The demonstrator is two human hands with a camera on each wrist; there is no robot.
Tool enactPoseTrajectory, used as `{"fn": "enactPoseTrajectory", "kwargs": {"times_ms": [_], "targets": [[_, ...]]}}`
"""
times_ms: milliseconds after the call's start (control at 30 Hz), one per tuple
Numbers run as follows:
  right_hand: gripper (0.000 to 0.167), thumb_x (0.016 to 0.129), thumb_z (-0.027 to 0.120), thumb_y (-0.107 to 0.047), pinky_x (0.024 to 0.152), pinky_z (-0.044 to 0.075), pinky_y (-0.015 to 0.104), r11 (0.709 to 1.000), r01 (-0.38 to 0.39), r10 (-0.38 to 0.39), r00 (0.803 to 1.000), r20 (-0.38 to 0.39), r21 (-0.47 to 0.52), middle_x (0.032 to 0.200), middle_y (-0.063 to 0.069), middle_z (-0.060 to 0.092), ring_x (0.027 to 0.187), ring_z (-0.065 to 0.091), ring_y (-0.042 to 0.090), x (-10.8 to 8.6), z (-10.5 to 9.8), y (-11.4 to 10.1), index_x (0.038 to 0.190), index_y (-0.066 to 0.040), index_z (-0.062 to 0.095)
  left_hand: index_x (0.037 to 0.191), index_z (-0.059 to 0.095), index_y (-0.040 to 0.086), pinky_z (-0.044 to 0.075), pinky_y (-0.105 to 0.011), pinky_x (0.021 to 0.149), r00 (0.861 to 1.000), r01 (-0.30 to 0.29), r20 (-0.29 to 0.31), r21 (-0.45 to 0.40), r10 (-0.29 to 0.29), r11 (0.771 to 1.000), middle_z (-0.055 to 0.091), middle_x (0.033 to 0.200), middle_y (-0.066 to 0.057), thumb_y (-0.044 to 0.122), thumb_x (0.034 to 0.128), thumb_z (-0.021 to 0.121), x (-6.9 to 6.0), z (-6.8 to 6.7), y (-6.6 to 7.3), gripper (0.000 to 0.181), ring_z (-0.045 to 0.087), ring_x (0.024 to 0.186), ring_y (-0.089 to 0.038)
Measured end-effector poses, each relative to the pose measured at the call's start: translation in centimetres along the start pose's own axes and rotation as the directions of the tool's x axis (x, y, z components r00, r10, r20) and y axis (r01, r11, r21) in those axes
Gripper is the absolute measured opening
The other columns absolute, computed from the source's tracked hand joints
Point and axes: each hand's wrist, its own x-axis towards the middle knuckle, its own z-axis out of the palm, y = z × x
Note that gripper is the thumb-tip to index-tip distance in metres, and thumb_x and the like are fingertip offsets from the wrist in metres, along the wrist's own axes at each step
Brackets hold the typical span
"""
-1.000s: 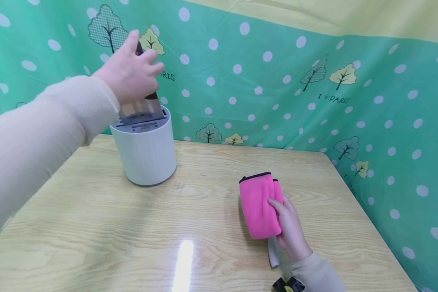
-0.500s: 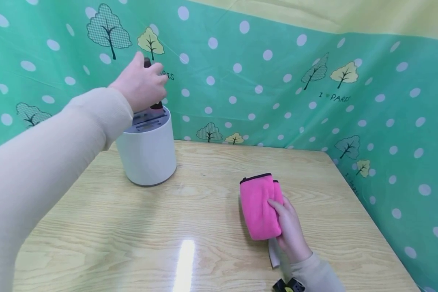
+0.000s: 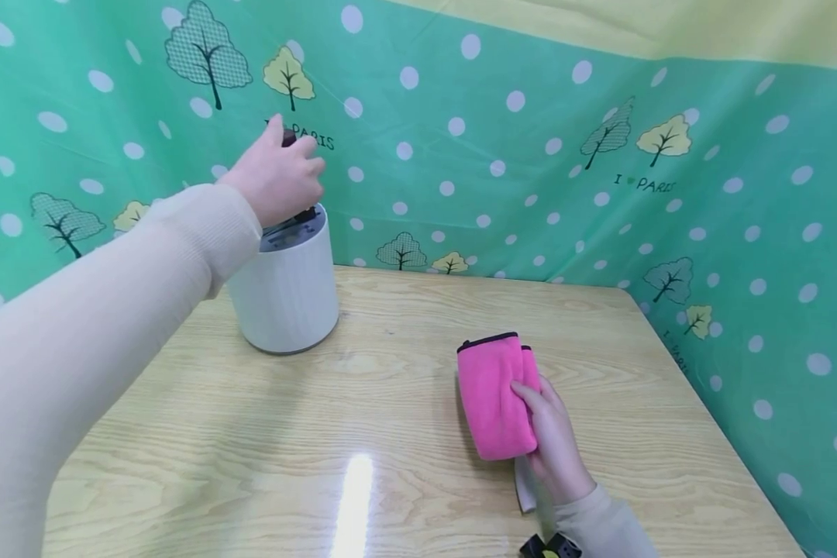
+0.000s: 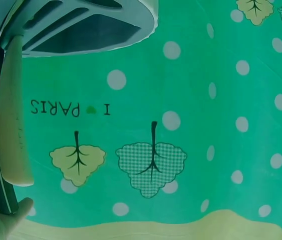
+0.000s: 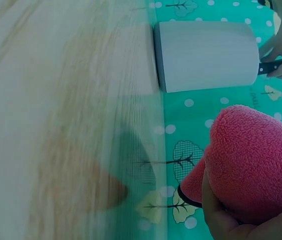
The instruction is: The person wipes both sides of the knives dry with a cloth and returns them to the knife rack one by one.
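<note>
The white knife block [image 3: 286,298] stands near the back edge of the surface [image 3: 404,349], by the polka-dot curtain [image 3: 453,194]; a wide stretch of wood separates it from the pink cloth [image 3: 491,403], which the right hand [image 3: 556,442] grips. The left hand [image 3: 272,177] grasps the knife [image 5: 270,67], lower than a second ago, its dark handle now meeting the slotted top.

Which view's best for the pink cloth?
Head: the cloth is fully in frame, black trim included, partly covered by the right hand. Right wrist: closer, fuzzy texture, but cropped at the right edge. Left wrist: not visible.
</note>
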Motion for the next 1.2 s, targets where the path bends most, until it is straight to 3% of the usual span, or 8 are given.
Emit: {"fn": "enactPoseTrajectory", "kwargs": {"times_ms": [167,367,567,767,900,967,1100,1200], "targets": [[0.046,0.103,0.048,-0.019,0.086,0.05,0.021,1.0,0.001,-0.001,1.0,-0.004,0.011,0.108,-0.011,0.059,0.096,0.059,0.004,0.0,0.2,-0.1,0.146,-0.009,0.037,0.098,0.074,0.013,0.034,-0.073,0.101,1.0,-0.004,-0.005,0.011,0.004,1.0,0.066,0.104,-0.016,0.0,0.0752,0.081,-0.1,0.0,0.0,0.027,0.05,0.106,-0.041],[0.048,0.103,0.048,-0.019,0.086,0.05,0.02,1.0,-0.007,0.007,1.0,-0.008,0.023,0.108,-0.012,0.059,0.096,0.059,0.003,-0.2,0.1,-0.6,0.148,-0.01,0.035,0.094,0.072,0.015,0.041,-0.062,0.092,1.0,-0.001,-0.024,0.007,0.001,1.0,0.065,0.097,-0.013,0.001,0.0772,0.08,0.0,-0.3,-0.2,0.023,0.049,0.095,-0.036],[0.043,0.104,0.047,-0.021,0.081,0.052,0.021,0.999,-0.017,0.017,1.0,-0.017,0.032,0.099,-0.013,0.061,0.089,0.061,0.003,-0.2,-0.3,-1.5,0.144,-0.012,0.036,0.108,0.073,0.015,0.031,-0.066,0.108,0.999,0.04,-0.023,-0.162,-0.044,0.986,0.066,0.112,-0.016,0.014,0.0787,0.082,0.2,-1.5,-0.6,0.03,0.05,0.109,-0.041],[0.043,0.105,0.044,-0.027,0.085,0.052,0.022,1.0,0.016,-0.016,1.0,-0.016,0.011,0.11,-0.01,0.057,0.097,0.059,0.004,-0.2,-0.8,-3.2,0.146,-0.016,0.035,0.114,0.072,0.014,0.035,-0.059,0.105,0.984,0.127,-0.089,-0.27,-0.156,0.954,0.066,0.109,-0.013,0.035,0.0823,0.079,0.5,-2.7,-0.8,0.039,0.049,0.102,-0.037],[0.04,0.106,0.042,-0.029,0.088,0.051,0.021,0.999,0.038,-0.037,0.999,-0.024,0.025,0.117,-0.009,0.053,0.102,0.057,0.004,-0.3,-1.2,-4.2,0.144,-0.018,0.036,0.113,0.071,0.012,0.034,-0.057,0.108,0.955,0.173,-0.174,-0.324,-0.238,0.93,0.065,0.107,-0.015,0.037,0.089,0.072,0.7,-3.0,-0.3,0.034,0.049,0.107,-0.039],[0.039,0.106,0.043,-0.03,0.089,0.051,0.02,0.998,0.049,-0.048,0.998,-0.029,0.037,0.119,-0.009,0.052,0.103,0.056,0.004,-0.4,-1.3,-4.6,0.143,-0.019,0.036,0.112,0.071,0.012,0.034,-0.055,0.108,0.93,0.199,-0.224,-0.361,-0.291,0.911,0.066,0.108,-0.015,0.037,0.0916,0.069,0.7,-3.0,0.1,0.032,0.049,0.107,-0.039],[0.044,0.106,0.043,-0.033,0.089,0.052,0.021,0.997,0.064,-0.063,0.997,-0.035,0.032,0.125,-0.008,0.047,0.108,0.054,0.005,-0.7,-1.6,-5.3,0.146,-0.02,0.031,0.109,0.072,0.009,0.034,-0.053,0.109,0.864,0.212,-0.337,-0.429,-0.373,0.878,0.068,0.11,-0.016,0.034,0.0931,0.068,0.7,-2.7,1.5,0.029,0.051,0.109,-0.039],[0.048,0.105,0.043,-0.034,0.088,0.052,0.021,0.996,0.076,-0.074,0.996,-0.051,0.038,0.127,-0.007,0.045,0.11,0.053,0.006,-0.8,-2.0,-5.6,0.149,-0.021,0.028,0.108,0.072,0.01,0.036,-0.052,0.108,0.836,0.198,-0.383,-0.456,-0.392,0.868,0.069,0.112,-0.014,0.033,0.0927,0.069,0.9,-2.5,3.1,0.028,0.053,0.111,-0.037]]}}
